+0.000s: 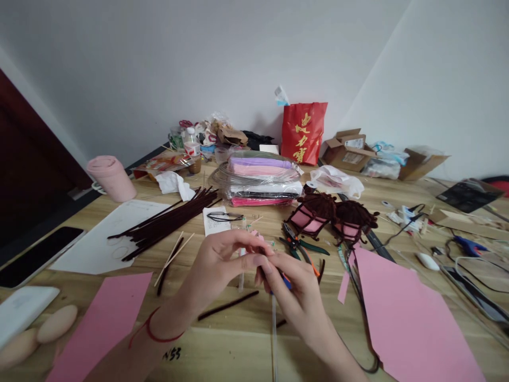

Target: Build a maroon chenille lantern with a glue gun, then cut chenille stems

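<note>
My left hand [225, 260] and my right hand [296, 281] meet above the middle of the table, fingertips pinched together. Between them shows a small dark brown bit, mostly hidden by the fingers; I cannot make out its kind. Beneath them on the wood lies a dark brown pipe cleaner [228, 305], with a clear glue stick [274, 339] pointing toward me. Behind my right hand are pliers [296, 241] with green and orange handles. Two small lanterns [314, 212] of brown pipe cleaner and pink card stand beyond, at the right.
A bundle of brown pipe cleaners [170, 220] lies left on white paper [91, 239]. Pink card sheets [409, 313] flank my arms. Bagged colored pipe cleaners [262, 183], a red bag [304, 132] and cardboard boxes [348, 151] stand at the back. A blue glue gun [469, 245] and cables lie right.
</note>
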A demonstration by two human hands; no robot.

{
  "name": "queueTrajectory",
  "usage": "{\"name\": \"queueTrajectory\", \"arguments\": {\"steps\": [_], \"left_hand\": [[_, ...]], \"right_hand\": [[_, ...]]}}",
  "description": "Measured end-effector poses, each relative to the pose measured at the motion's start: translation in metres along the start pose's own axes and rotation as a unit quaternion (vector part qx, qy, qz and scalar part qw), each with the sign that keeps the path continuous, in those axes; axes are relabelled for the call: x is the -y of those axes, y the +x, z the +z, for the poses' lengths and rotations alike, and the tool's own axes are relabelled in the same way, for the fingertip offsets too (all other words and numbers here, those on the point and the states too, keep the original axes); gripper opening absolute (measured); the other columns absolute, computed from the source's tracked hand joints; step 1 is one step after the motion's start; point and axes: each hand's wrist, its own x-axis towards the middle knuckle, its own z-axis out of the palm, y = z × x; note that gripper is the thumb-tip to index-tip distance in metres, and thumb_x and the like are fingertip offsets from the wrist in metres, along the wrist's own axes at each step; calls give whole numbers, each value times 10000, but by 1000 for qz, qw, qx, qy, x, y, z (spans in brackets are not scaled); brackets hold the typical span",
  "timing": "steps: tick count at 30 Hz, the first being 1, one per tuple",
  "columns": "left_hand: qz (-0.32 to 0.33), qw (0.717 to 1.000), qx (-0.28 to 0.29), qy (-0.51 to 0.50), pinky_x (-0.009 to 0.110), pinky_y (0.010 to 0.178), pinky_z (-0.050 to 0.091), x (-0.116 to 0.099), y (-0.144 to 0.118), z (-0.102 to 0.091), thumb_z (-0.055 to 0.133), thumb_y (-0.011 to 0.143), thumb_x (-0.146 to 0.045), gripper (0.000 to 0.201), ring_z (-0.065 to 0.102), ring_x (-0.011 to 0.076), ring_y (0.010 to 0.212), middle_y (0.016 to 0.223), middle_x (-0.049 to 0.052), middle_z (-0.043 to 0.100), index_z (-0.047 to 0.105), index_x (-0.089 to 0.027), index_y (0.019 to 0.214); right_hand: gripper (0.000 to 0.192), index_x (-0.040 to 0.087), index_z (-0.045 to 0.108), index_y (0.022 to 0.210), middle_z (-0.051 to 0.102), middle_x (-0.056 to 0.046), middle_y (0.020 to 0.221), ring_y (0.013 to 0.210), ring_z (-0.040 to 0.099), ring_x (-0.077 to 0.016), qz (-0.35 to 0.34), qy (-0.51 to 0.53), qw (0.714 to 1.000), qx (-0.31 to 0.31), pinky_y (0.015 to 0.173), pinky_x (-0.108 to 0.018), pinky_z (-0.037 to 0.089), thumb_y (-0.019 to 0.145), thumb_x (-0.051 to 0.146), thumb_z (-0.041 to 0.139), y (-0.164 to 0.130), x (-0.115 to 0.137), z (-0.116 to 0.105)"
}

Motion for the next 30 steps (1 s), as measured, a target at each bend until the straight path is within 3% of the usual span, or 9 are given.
{"name": "queueTrajectory", "arguments": {"steps": [2,5,10,13,18,25,28,30], "left_hand": [[24,999,-26,27,265,662,599,1,-1,-1,827,723,-231,140,716,164,700,766,19,775,779,-248,854],[112,987,-42,109,269,732,589,2,-3,-1,793,758,-169,99,714,160,746,778,15,772,776,-241,823],[273,923,-41,269,305,791,580,-2,-3,-2,732,807,-103,236,707,172,844,867,10,784,770,-273,967],[308,897,-40,315,317,809,585,-3,-3,-4,725,808,-88,297,713,177,871,922,5,790,752,-277,1036],[320,879,-35,352,329,822,592,-2,-3,-6,707,829,-106,291,723,183,891,953,8,792,741,-278,1061],[290,910,-13,295,300,802,586,-6,-2,-2,715,822,-108,164,713,163,825,846,15,784,746,-235,922],[238,943,-43,229,317,787,586,-8,-4,0,716,836,-179,62,707,171,780,768,21,765,741,-228,807],[194,964,-63,172,328,773,588,-9,-5,1,710,849,-257,111,704,179,750,740,33,758,734,-221,747]], "right_hand": [[252,195,613,765,598,7,668,608,542,-109,0,3,1000,1,599,-226,401,989,225,501,1,-1,1],[255,198,612,758,604,3,671,608,544,-116,-2,7,1000,-5,595,-235,399,986,231,503,1,-2,2],[298,197,621,728,595,-1,647,580,526,-121,25,27,999,-12,579,-247,406,990,272,500,0,-4,3],[248,200,649,783,603,-1,660,581,524,-122,18,14,999,-25,573,-243,407,982,262,515,0,-4,4],[253,205,618,748,594,-6,667,607,534,-131,-12,-30,999,-35,596,-245,413,977,239,517,0,-6,5],[247,202,656,751,609,-4,672,638,540,-131,21,20,999,-36,627,-243,418,963,281,556,-1,-8,7],[226,205,720,895,619,-7,676,599,514,-126,104,159,981,-38,574,-242,406,928,398,608,0,-7,8],[308,185,723,909,603,-5,650,540,475,-109,175,298,938,0,509,-230,375,897,478,627,2,-7,8]]}}
